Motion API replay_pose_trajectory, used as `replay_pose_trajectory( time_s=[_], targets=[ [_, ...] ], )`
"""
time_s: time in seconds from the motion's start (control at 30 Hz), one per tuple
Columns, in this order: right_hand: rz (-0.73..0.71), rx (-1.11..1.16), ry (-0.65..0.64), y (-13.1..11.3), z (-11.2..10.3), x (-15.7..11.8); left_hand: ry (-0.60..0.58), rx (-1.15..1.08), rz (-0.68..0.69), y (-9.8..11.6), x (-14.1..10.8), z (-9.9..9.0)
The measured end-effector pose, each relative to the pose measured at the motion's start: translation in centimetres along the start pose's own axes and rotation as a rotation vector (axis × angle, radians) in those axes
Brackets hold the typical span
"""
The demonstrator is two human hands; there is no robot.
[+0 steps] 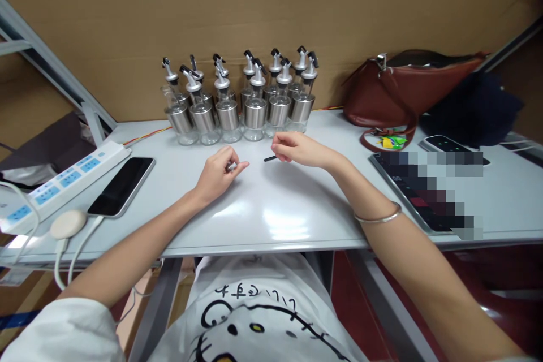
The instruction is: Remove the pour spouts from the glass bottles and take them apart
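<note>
My left hand (217, 176) is closed above the table, and a small silvery piece (231, 167) shows between its curled fingers and thumb. Most of that piece is hidden, so its kind is unclear. To its right, my right hand (302, 149) pinches a short, thin black strip (268, 159) that points left toward the other hand. Just behind both hands stand several glass bottles (255, 114) with steel sleeves and silver-and-black pour spouts, grouped in rows. Neither hand clearly touches them.
A white power strip (63, 184), a phone (123, 185) and a round cream charger (68, 224) lie left. At right are a brown handbag (390, 99), a partly blurred tablet (399, 189), a dark cap (475, 104) and a small green-yellow packet (392, 142). Cardboard (271, 5) stands behind.
</note>
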State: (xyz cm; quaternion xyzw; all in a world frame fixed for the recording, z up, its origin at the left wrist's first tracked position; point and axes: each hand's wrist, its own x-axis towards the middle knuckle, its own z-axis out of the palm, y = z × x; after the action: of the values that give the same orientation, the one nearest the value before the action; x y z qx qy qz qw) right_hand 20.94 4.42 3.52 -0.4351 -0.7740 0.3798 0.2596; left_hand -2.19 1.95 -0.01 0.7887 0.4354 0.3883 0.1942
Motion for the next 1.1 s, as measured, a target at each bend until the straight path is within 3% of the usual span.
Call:
replay_pose_trajectory(
  time_s=[0.2,0.33,0.53,0.9,1.0,1.1],
  targets=[
    [0.0,0.05,-0.11,1.2,-0.8,0.2,-0.013,0.03,0.028,-0.3,-0.3,0.2],
    [0.095,0.111,-0.196,1.8,-1.2,0.2,-0.053,0.032,0.065,-0.2,-0.3,0.2],
    [-0.007,-0.18,-0.139,1.4,-1.2,0.2,-0.019,0.072,0.081,-0.3,-0.2,0.0],
    [0.166,-0.267,-0.352,0.9,-0.7,-0.1,-0.052,0.061,0.091,-0.5,-0.4,0.0],
    [0.187,-0.242,-0.346,0.5,-1.0,-0.3,-0.083,0.055,0.104,-0.9,-0.6,0.2],
    [0.145,-0.214,-0.223,0.0,-1.2,-0.4,-0.095,0.065,0.115,-1.4,-0.7,0.6]
  ],
)
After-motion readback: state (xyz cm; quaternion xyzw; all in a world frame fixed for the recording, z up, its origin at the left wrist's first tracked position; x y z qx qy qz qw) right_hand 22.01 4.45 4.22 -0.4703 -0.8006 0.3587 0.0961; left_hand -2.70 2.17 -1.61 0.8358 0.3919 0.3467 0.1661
